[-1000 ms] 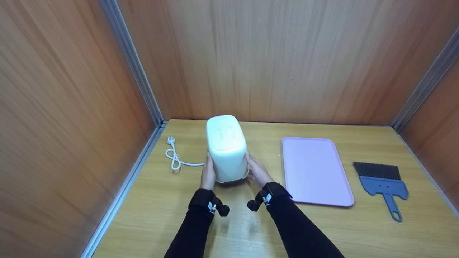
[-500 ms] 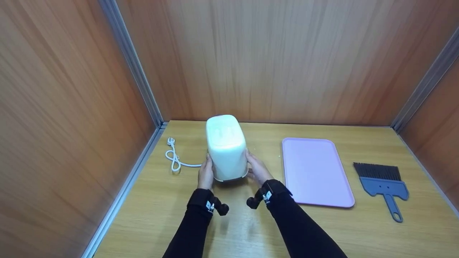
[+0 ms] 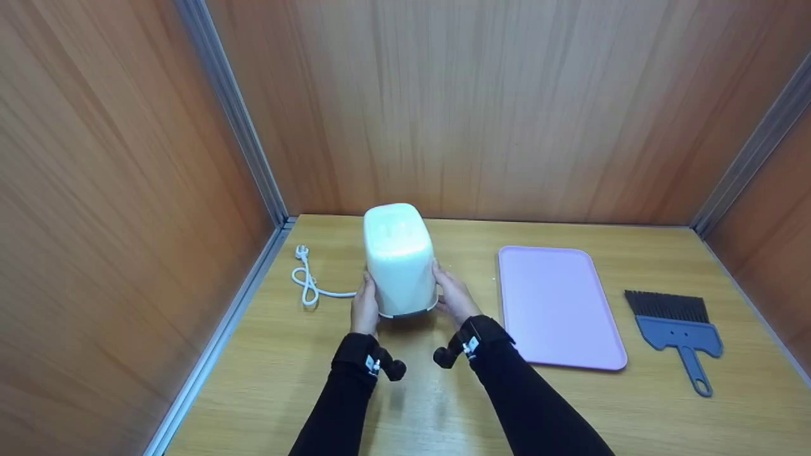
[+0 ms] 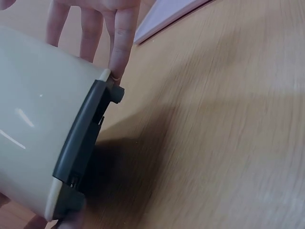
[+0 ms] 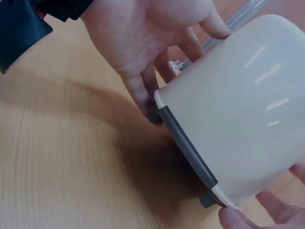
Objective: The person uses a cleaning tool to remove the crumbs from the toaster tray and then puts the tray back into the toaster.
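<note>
A smooth white toaster (image 3: 400,269) with rounded corners is between my two hands in the head view. My left hand (image 3: 364,308) grips its left side, and my right hand (image 3: 457,299) grips the right side. Both wrist views show fingers spread along the walls and fingertips curled under the lower rim. Along that rim runs a dark grey base (image 4: 81,136) with short feet. The near edge of the base is off the table, over a dark shadow. Whether the far edge touches the table is hidden.
A white power cord with its plug (image 3: 302,252) lies looped to the left. A pink tray (image 3: 561,307) lies to the right, and beyond it a blue brush (image 3: 679,332) with dark bristles. Wooden panels (image 3: 481,107) enclose the wooden table (image 3: 437,405) at the back and sides.
The toaster's near lower edge has risen slightly, and both hands have moved up a little with it. The head view has shifted slightly. The tray and brush stay in place.
</note>
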Motion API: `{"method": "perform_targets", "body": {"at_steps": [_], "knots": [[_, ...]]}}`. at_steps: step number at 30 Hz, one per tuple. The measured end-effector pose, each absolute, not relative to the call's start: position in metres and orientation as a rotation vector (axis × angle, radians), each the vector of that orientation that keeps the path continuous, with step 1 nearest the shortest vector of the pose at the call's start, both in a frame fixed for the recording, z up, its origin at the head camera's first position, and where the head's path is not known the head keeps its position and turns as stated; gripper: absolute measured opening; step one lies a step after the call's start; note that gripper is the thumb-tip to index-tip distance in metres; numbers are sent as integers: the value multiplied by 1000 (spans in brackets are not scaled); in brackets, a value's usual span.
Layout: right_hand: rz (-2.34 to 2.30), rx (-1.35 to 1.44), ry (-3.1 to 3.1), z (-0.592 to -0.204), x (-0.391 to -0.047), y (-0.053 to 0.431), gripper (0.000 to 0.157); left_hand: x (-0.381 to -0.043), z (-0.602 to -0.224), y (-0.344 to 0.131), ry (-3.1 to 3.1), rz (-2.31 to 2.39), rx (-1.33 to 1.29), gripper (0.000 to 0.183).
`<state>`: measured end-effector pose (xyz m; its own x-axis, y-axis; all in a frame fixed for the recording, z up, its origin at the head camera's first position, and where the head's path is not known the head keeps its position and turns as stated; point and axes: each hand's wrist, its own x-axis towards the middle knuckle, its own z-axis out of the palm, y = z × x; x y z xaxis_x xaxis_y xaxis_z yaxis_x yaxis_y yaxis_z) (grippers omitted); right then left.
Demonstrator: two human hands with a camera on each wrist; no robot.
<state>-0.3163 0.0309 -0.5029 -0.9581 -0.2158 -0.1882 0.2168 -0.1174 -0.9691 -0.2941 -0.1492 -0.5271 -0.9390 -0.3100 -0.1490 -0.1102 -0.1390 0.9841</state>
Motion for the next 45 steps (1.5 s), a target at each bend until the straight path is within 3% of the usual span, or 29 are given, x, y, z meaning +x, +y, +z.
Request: {"method": "perform_targets", "body": {"at_steps": [20,28,36,45], "knots": [[-2124,-44,1888,-502,-315,32,76,-298,-530,-151,-1810,-2558,412,69],[-2155,-92,1893,-510,-315,35,69,-297,-529,-148,-1785,-2555,392,69],[-2128,65,1950,-514,-319,52,69,-298,-530,-149,-1783,-2562,374,70],[-2128,257,1938,-532,-314,82,53,-298,-527,-151,-1810,-2557,393,71]]}}
